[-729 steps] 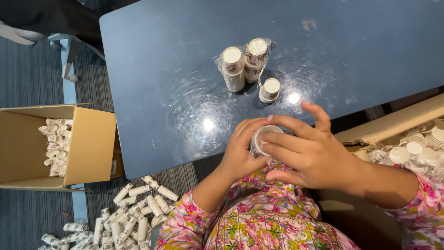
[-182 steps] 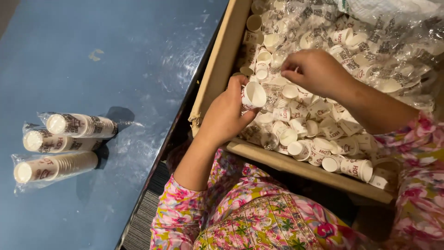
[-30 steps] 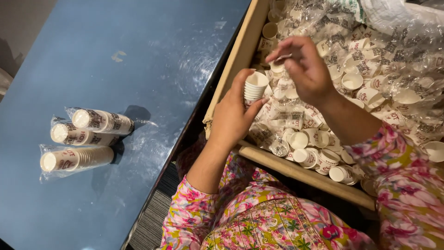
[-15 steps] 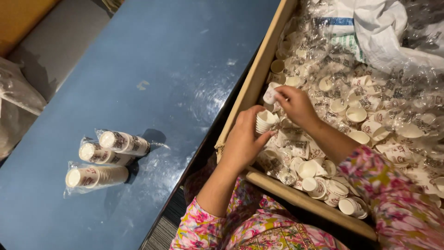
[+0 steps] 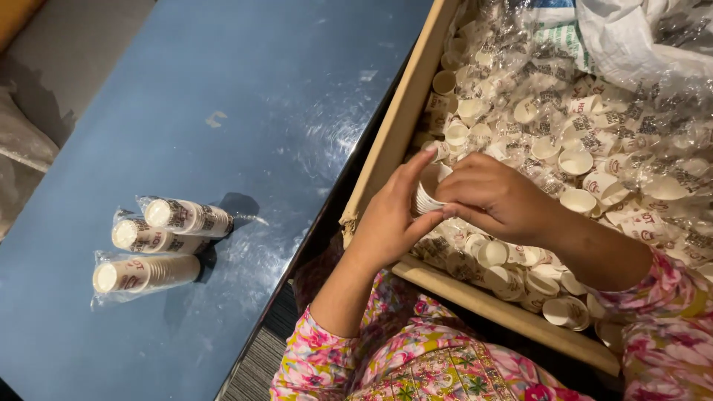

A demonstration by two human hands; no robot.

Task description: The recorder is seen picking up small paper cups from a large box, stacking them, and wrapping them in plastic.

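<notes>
My left hand (image 5: pixel 392 215) grips a short stack of small white paper cups (image 5: pixel 425 194) over the near left corner of a large cardboard box (image 5: pixel 405 111). My right hand (image 5: pixel 494 199) rests against the top of that stack, its fingers curled over the cups. The box is filled with several loose printed paper cups (image 5: pixel 575 160) and crinkled clear plastic wrap. Both sleeves are pink and floral.
A blue table (image 5: pixel 223 111) lies to the left of the box. Three plastic-wrapped cup stacks (image 5: pixel 160 241) stand near its front edge. White plastic bags (image 5: pixel 631 30) lie in the box's far right. Grey carpet shows below the table edge.
My right hand has come down from the loose cups onto the stack in my left hand. The view has shifted slightly; the wrapped stacks on the table have not moved.
</notes>
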